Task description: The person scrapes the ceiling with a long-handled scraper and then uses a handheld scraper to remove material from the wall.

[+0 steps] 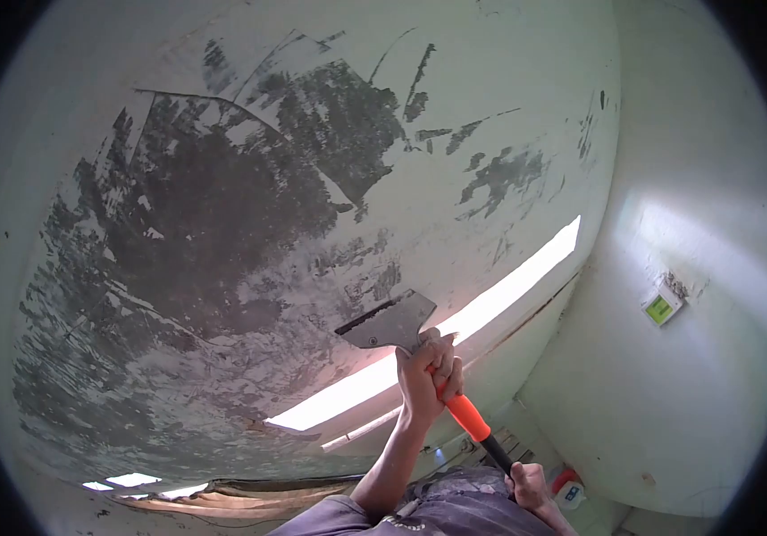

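Note:
A wide metal scraper blade (388,322) is raised near the ceiling (508,80), its dark edge toward the upper left. My left hand (430,375) is wrapped round the upper end of the scraper's orange and black handle (469,417), just below the blade. Lower down, at the black end of the handle, my right hand (531,487) is closed round it. Large dark grey patches (213,214) with ragged edges mark the pale ceiling above and left of the blade. Whether the blade touches the surface cannot be made out.
A bright window opening (508,281) runs diagonally behind my left hand. On the right wall hangs a small device with a green screen (660,309). A brown curtain (249,502) hangs at the lower left. A red and white object (569,487) is beyond my right hand.

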Tool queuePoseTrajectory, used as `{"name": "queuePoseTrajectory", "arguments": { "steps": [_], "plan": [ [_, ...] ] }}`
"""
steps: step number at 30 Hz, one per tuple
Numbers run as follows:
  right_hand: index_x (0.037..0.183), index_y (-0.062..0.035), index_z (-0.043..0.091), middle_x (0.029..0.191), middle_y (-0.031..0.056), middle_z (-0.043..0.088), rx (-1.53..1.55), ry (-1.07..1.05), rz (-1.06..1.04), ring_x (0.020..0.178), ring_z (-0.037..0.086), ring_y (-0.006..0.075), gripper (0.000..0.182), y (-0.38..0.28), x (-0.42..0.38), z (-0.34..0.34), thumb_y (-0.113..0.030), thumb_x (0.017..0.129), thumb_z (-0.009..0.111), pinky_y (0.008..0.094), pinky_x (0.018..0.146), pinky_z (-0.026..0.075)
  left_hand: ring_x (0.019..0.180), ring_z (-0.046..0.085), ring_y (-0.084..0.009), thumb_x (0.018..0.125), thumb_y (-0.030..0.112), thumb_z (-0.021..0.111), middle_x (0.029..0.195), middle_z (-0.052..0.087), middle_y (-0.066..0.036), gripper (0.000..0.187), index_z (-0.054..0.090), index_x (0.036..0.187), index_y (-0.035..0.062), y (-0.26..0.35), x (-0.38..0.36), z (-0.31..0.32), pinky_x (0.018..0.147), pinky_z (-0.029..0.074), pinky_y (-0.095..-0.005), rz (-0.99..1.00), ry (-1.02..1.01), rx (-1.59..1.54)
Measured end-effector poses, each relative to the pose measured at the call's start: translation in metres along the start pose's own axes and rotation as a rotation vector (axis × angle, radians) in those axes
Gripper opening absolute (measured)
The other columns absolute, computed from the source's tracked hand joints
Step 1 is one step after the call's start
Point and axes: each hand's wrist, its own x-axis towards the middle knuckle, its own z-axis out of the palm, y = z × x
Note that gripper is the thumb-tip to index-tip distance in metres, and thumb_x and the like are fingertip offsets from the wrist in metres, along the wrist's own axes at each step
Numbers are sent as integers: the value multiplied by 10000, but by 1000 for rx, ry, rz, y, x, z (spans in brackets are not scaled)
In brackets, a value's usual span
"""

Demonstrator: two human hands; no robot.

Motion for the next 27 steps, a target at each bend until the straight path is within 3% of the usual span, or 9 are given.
{"name": "queuePoseTrajectory", "arguments": {
  "steps": [2,3,8,14,18,22,23,25,27],
  "plan": [
    [550,-11,504,495,-4,460,-30,-8,-71,494,452,83,760,22,-6,5,-679,902,417,297,450,352,258,288,-138,891,106,464,411,282,17,340,335,579,147,-7,-6,-9,290,319,-303,23,17,-14],
    [531,-41,550,478,-12,496,-92,2,-15,486,535,115,805,26,-13,7,-726,892,330,280,480,409,264,290,-137,891,113,460,416,283,18,326,341,588,146,-11,-7,-15,298,327,-300,-29,26,37],
    [533,-42,535,480,-14,478,76,16,-21,474,493,99,799,-7,6,22,-727,891,332,284,462,378,276,306,-140,885,124,461,428,278,17,314,345,593,138,11,8,7,306,332,-301,-59,-56,74],
    [526,-54,517,495,-20,471,53,2,-4,486,476,90,790,21,-5,30,-732,887,332,273,461,356,280,297,-152,889,137,448,435,281,14,292,350,614,139,-8,-4,-19,310,325,-308,-70,-18,187],
    [527,-55,520,494,-19,471,120,-13,13,495,481,93,797,-12,5,39,-749,873,333,270,470,356,282,278,-144,906,175,437,453,280,14,297,354,624,131,23,14,17,306,312,-297,-78,-76,151],
    [536,-53,522,489,-11,464,114,2,13,476,460,97,806,17,-9,49,-751,879,308,277,470,349,284,300,-130,890,151,494,439,270,13,325,347,602,118,-2,0,-12,306,289,-289,-32,-49,68],
    [542,-50,526,487,-9,462,70,-4,40,469,453,98,807,26,-15,50,-741,889,297,278,466,344,289,308,-126,898,160,483,443,273,11,332,340,601,116,-6,-6,-17,300,282,-281,-44,-41,200],
    [547,-45,523,482,-5,453,69,30,59,462,450,100,815,5,-17,59,-740,894,276,274,456,336,295,320,-130,902,144,475,450,283,9,332,339,600,114,0,-7,-15,305,291,-276,-88,-25,216],
    [562,-70,458,503,-9,399,186,49,-8,473,394,109,669,-22,-6,59,-598,964,371,310,457,299,298,326,-134,901,137,481,455,288,8,333,339,601,114,24,7,8,311,295,-275,-68,-107,172]
  ]
}}
